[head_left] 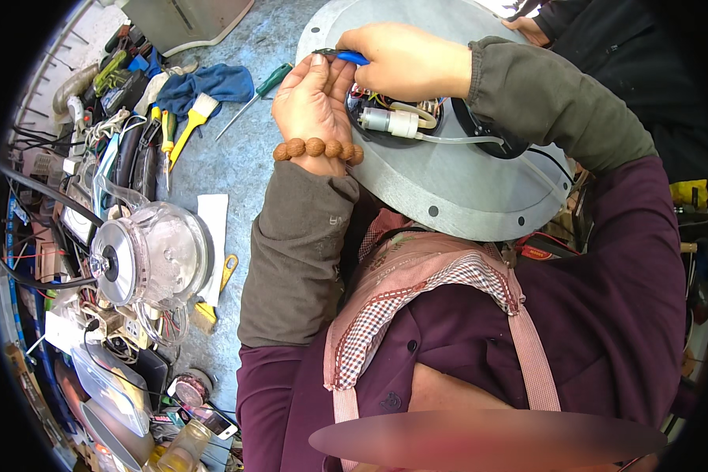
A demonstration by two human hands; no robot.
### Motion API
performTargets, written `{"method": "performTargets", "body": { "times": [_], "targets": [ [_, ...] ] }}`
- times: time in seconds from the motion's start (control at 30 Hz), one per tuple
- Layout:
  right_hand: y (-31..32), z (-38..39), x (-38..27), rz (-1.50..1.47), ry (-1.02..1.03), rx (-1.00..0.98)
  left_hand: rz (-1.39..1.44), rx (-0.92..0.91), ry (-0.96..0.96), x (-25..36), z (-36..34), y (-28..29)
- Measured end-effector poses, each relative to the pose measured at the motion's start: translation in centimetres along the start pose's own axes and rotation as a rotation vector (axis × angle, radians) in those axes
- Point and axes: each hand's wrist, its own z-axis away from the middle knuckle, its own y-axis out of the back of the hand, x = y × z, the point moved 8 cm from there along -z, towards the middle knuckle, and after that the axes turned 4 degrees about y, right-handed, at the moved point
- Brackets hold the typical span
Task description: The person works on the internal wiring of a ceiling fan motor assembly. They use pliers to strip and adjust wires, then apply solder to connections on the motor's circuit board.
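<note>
The right hand (pixel 401 64) has its fingers wrapped round a blue-handled hand tool (pixel 355 58) over the round grey plate (pixel 448 193), while the left hand's (pixel 311 96) nearly closed fingers meet its dark tip, seemingly to steady it; whether they pinch anything else, I cannot tell. The plate's opening leaves a small pump (pixel 389 122) exposed. On the blue, scuffed worktop (pixel 236 157), a glass teapot (pixel 164 244) and 2 yellow-handled brushes (pixel 187 138) lie leftward; another person's dark sleeve (pixel 565 17) shows at upper right.

One grey disc (pixel 448 185), two brushes (pixel 190 124) (pixel 209 309) (yellow-handled)
</note>
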Motion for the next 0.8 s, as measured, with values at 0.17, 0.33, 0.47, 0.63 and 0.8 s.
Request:
{"method": "performTargets", "body": {
  "times": [0.17, 0.33, 0.47, 0.63, 0.8],
  "targets": [
    [-0.3, 0.2, 0.5, -0.032, -0.019, 0.023, -0.090, -0.032, -0.038, 0.3, 0.0, -0.3],
    [-1.0, 0.9, 1.2, -0.505, -0.369, -0.158, -0.490, -0.040, -0.249, 1.5, 0.7, -1.6],
    [0.0, 2.0, -0.5, -0.493, -0.511, -0.339, -0.759, -0.015, -0.470, 2.2, 0.6, -1.4],
    [-2.1, 1.8, 0.4, -0.558, -0.522, -0.200, -0.795, 0.038, -0.546, 2.2, 1.6, -1.7],
    [-3.2, 1.8, 0.9, -0.610, -0.535, -0.044, -0.812, 0.071, -0.572, 2.6, 1.6, -1.8]
  ]
}}
